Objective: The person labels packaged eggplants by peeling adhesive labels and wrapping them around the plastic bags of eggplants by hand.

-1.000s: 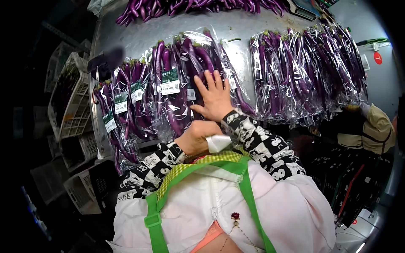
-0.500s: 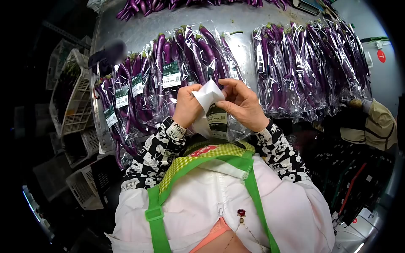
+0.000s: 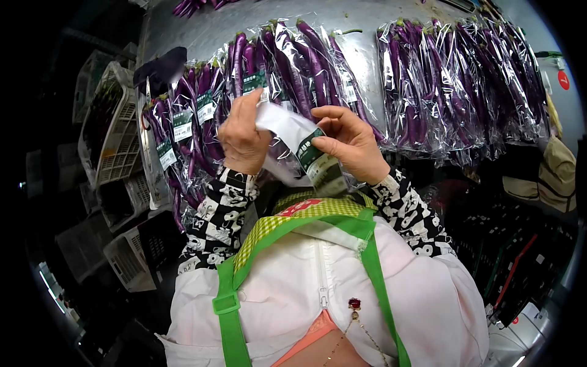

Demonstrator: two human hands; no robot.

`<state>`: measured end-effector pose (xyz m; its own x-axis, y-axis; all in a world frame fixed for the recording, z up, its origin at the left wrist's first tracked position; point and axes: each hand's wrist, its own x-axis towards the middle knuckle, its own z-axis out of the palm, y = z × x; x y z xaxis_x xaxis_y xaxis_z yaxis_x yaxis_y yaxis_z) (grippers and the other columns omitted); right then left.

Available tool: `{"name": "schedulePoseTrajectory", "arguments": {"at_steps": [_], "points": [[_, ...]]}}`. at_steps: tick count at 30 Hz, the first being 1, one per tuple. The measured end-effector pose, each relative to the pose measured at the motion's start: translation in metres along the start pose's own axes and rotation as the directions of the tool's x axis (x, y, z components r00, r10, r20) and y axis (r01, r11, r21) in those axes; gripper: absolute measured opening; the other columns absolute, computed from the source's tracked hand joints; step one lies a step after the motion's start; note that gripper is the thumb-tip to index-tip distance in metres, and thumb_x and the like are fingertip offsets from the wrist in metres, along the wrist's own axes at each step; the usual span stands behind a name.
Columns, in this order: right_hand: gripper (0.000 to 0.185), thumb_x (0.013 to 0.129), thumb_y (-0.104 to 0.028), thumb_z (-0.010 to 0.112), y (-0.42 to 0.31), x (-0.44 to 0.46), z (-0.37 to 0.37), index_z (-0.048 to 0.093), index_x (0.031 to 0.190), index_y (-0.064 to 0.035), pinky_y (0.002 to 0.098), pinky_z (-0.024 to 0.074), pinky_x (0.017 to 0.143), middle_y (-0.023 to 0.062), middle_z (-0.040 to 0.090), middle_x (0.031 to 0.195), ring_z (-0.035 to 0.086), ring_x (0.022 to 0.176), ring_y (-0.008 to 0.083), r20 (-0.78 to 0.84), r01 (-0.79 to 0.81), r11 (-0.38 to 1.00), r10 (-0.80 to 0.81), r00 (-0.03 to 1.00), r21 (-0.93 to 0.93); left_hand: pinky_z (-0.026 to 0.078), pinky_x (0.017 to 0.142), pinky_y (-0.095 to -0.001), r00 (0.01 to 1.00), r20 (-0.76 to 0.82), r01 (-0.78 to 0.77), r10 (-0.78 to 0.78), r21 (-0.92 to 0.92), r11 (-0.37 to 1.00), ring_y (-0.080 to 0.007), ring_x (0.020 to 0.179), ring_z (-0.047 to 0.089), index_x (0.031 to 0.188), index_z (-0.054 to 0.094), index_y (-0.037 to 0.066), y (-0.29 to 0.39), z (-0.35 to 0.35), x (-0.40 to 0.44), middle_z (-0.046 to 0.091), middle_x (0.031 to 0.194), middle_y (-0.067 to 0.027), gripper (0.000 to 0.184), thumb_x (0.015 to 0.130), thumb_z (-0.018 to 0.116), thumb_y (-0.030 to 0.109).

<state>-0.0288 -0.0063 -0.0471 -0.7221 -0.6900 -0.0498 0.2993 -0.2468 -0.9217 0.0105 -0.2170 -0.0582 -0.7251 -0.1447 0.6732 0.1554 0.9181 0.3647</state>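
Observation:
A strip of sticker labels (image 3: pixel 322 166) with dark green and white print stretches between my hands, its white backing paper (image 3: pixel 286 129) bending up on the left. My left hand (image 3: pixel 243 137) is closed on the backing paper's end. On the other side my right hand (image 3: pixel 351 145) pinches the edge of a green label between thumb and fingers. Just beyond my hands lie clear bags of long purple eggplants (image 3: pixel 287 64); several carry a green and white label (image 3: pixel 182 125). The lower end of the strip hangs down near my apron.
More bagged eggplants (image 3: pixel 455 92) lie in a row at the right of the metal table (image 3: pixel 361 13), with no labels visible on them. Loose eggplants (image 3: pixel 189 7) are at the far edge. White plastic crates (image 3: pixel 116 153) stand at the left, and a dark cloth (image 3: pixel 160 70) lies by the table's left edge.
My left hand has moved left and up, drawing the white backing out straighter. A green label now shows at my right fingertips. The view has shifted slightly.

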Motion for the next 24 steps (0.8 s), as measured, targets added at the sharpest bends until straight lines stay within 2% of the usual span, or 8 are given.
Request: {"name": "schedulePoseTrajectory", "arguments": {"at_steps": [2, 5, 8, 10, 13, 20, 23, 24], "points": [[0.039, 0.087, -0.004, 0.064, -0.002, -0.001, 0.001, 0.053, 0.124, -0.0023, 0.0236, 0.0494, 0.08, 0.0044, 0.062, 0.1, 0.058, 0.091, 0.009, -0.01, -0.057, 0.998, 0.057, 0.998, -0.036, 0.052, 0.073, -0.0308, 0.989, 0.11, 0.086, -0.102, 0.142, 0.986, -0.0209, 0.087, 0.066, 0.117, 0.06, 0.011, 0.008, -0.014, -0.004, 0.064, 0.105, -0.0113, 0.043, 0.074, 0.065, 0.006], [0.029, 0.086, -0.006, 0.066, 0.001, 0.0, 0.005, 0.061, 0.115, -0.001, 0.0221, 0.0491, 0.076, 0.0022, 0.063, 0.097, 0.058, 0.085, 0.007, -0.09, -0.092, 0.976, 0.075, 0.993, -0.199, 0.03, 0.104, -0.0476, 0.971, -0.051, -0.235, 0.234, -0.021, 0.972, -0.0258, 0.119, 0.052, 0.117, 0.06, 0.012, 0.01, -0.015, -0.012, 0.062, 0.116, -0.0056, 0.049, 0.069, 0.071, 0.009], [0.027, 0.086, -0.007, 0.066, 0.008, 0.0, 0.003, 0.063, 0.112, -0.0006, 0.0228, 0.049, 0.074, 0.0044, 0.065, 0.1, 0.059, 0.085, 0.0071, -0.036, 0.02, 0.929, -0.036, 0.999, -0.369, 0.03, 0.106, -0.0466, 0.893, 0.146, -0.431, 0.425, 0.01, 0.902, -0.0222, 0.121, 0.051, 0.107, 0.066, 0.015, 0.032, -0.033, -0.013, 0.06, 0.12, -0.0039, 0.032, 0.076, 0.066, 0.017], [0.027, 0.085, -0.007, 0.067, 0.007, -0.001, 0.006, 0.063, 0.111, -0.0005, 0.023, 0.049, 0.073, 0.0046, 0.065, 0.099, 0.059, 0.084, 0.0071, -0.036, 0.017, 0.906, -0.036, 0.999, -0.423, 0.034, 0.104, -0.046, 0.897, 0.181, -0.381, 0.402, -0.142, 0.914, -0.0243, 0.109, 0.059, 0.085, 0.068, 0.008, 0.027, -0.028, -0.008, 0.067, 0.105, -0.0045, 0.01, 0.076, 0.063, 0.011], [0.026, 0.085, -0.008, 0.068, 0.004, -0.002, 0.007, 0.064, 0.11, -0.0004, 0.023, 0.0492, 0.072, 0.0045, 0.066, 0.096, 0.06, 0.082, 0.0074, -0.073, -0.033, 0.904, 0.003, 0.997, -0.426, 0.046, 0.091, -0.0438, 0.924, 0.119, -0.313, 0.363, -0.309, 0.898, -0.0276, 0.094, 0.065, 0.086, 0.066, 0.006, 0.011, -0.008, -0.02, 0.067, 0.097, -0.0075, 0.015, 0.071, 0.067, 0.006], [0.018, 0.084, -0.007, 0.069, -0.002, -0.004, 0.011, 0.067, 0.1, 0.0002, 0.022, 0.0503, 0.073, 0.0058, 0.067, 0.091, 0.062, 0.083, 0.0089, -0.126, -0.063, 0.943, 0.023, 0.992, -0.327, 0.048, 0.059, -0.0245, 0.964, 0.219, 0.257, -0.148, -0.646, 0.718, -0.0143, 0.069, 0.062, 0.088, 0.061, 0.0, 0.042, -0.003, -0.045, 0.064, 0.077, -0.0091, 0.017, 0.076, 0.073, 0.002], [0.011, 0.082, -0.006, 0.069, 0.006, 0.002, 0.002, 0.069, 0.092, -0.0015, 0.0228, 0.0472, 0.066, 0.0047, 0.061, 0.085, 0.058, 0.074, 0.01, -0.109, 0.116, 0.822, -0.211, 0.971, -0.558, 0.045, 0.055, -0.0221, 0.78, 0.472, 0.623, -0.411, -0.646, 0.441, -0.0038, 0.065, 0.057, 0.087, 0.061, 0.0, 0.043, 0.006, -0.06, 0.065, 0.073, -0.002, 0.007, 0.083, 0.067, 0.003], [0.009, 0.082, -0.006, 0.069, 0.008, 0.005, -0.001, 0.069, 0.09, -0.002, 0.0237, 0.0456, 0.064, 0.0047, 0.059, 0.083, 0.056, 0.072, 0.011, -0.095, 0.173, 0.723, -0.314, 0.945, -0.668, 0.046, 0.056, -0.0236, 0.669, 0.617, 0.729, -0.414, -0.437, 0.527, -0.0068, 0.065, 0.06, 0.085, 0.061, -0.001, 0.04, 0.0, -0.057, 0.066, 0.072, -0.0059, 0.006, 0.083, 0.065, 0.004]]}}
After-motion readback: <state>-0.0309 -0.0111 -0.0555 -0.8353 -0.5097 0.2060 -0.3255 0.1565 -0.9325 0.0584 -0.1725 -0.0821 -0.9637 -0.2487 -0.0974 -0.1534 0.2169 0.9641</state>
